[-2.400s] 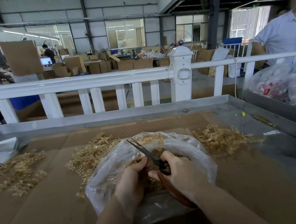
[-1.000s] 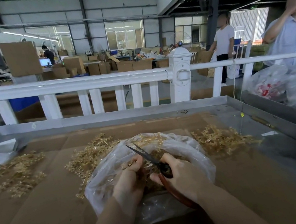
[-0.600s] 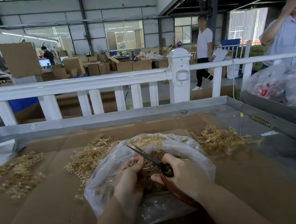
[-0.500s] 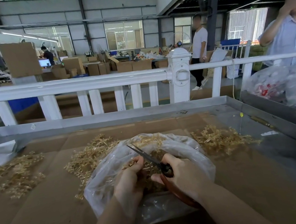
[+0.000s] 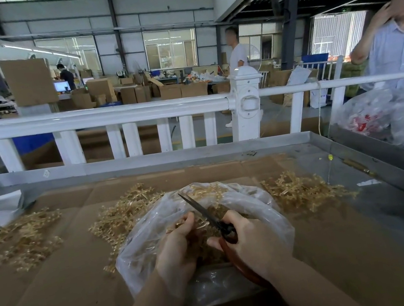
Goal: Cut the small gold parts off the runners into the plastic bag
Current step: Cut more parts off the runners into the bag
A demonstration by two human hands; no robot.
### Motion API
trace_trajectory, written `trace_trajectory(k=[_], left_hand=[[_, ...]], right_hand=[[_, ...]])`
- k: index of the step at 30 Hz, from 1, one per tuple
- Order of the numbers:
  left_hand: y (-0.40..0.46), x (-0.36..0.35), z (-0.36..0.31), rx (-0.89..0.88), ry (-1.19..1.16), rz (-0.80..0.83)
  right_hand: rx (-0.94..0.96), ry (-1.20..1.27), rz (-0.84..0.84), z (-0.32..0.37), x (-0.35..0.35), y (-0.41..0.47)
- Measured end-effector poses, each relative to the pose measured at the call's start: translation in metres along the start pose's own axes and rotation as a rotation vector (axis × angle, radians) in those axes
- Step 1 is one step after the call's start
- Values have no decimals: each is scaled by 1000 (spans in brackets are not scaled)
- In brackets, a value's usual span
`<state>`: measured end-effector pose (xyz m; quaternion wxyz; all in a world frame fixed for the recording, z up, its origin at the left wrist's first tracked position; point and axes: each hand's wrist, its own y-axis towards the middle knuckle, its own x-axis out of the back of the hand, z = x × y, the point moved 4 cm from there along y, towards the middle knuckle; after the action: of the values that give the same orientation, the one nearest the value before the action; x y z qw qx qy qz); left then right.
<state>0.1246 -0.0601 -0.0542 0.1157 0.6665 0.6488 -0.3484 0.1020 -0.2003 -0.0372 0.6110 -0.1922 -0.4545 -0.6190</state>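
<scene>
Both hands work over the mouth of the crinkled clear plastic bag (image 5: 263, 212): the left hand (image 5: 178, 251) curls round what looks like a gold runner (image 5: 197, 229), the right hand (image 5: 256, 241) grips red-handled scissors (image 5: 206, 214), dark blades pointing away. Spiky gold runner heaps (image 5: 304, 190) flank the bag on brown cardboard (image 5: 59, 294).

plastic bag (image 5: 265, 211): clear, glossy | scissors (image 5: 199, 208): dark metal | table liner (image 5: 59, 294): matt cardboard

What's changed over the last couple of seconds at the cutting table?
Little: a person in white walked leftward behind the railing. The right hand still grips the scissors; the left hand still holds gold runners over the plastic bag.
</scene>
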Motion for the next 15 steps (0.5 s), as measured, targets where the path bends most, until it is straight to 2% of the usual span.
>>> trace_trajectory(k=[6,15], left_hand=[[5,12,7,-49,-44,16],[4,13,7,-209,-35,-96]], right_hand=[[9,-84,-95,5,2,-8],[30,-122,-164,4,-7,-18]])
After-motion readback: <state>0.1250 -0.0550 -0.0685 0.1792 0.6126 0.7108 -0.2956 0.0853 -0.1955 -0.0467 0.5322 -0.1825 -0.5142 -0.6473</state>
